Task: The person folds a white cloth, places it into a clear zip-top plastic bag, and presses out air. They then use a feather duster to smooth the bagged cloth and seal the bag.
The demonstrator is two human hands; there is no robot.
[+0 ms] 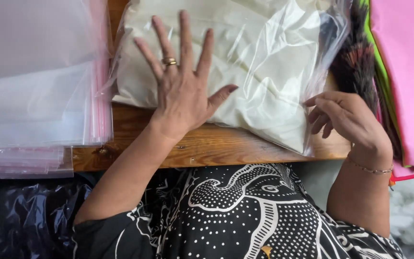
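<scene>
A clear plastic bag (pixel 264 52) holding folded cream-white cloth lies on a wooden table (pixel 207 146). My left hand (pixel 180 81), with a gold ring, lies flat and spread on the bag's left part, fingers pointing away from me. My right hand (pixel 343 117), wearing a thin bracelet, pinches the bag's right edge near its lower corner with curled fingers.
A stack of empty clear zip bags with pink seal strips (pixel 39 86) lies at the left. Pink and green fabric sheets (pixel 408 72) and a dark patterned cloth (pixel 358 62) lie at the right. Black plastic (pixel 20 216) sits below the table edge at the left.
</scene>
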